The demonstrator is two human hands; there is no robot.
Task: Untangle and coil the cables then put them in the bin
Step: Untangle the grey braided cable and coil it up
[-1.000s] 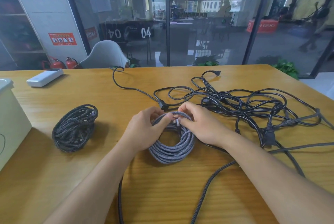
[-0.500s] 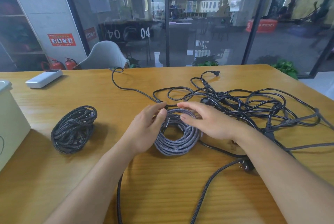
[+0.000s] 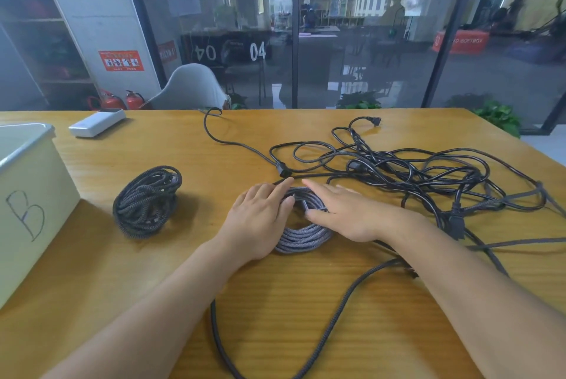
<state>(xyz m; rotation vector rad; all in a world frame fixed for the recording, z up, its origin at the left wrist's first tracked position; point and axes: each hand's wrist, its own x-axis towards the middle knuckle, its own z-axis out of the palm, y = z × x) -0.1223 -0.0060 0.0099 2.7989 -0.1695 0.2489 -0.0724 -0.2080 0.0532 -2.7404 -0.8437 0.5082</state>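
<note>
1. Two hands lie on the grey coil (image 3: 301, 233), our landmark, on the table (image 3: 306, 317); we see the left hand (image 3: 260, 222) flat on its left side, fingers straight; the right hand (image 3: 346, 216) flat on its right side, fingers straight and apart; neither grips anything.
2. Left of the grey coil we see a dark coil (image 3: 147, 202), well apart from it; farther left stands the bin (image 3: 30, 195), marked "B".
3. Right of and behind the grey coil we see the tangle (image 3: 428, 176) of black cables; one plug (image 3: 283, 169) lies just behind the coil.
4. Nearer us than the coil, a braided cable (image 3: 330, 326) loops across the table.
5. Far behind-left of the coil lies a white box (image 3: 96, 123).
</note>
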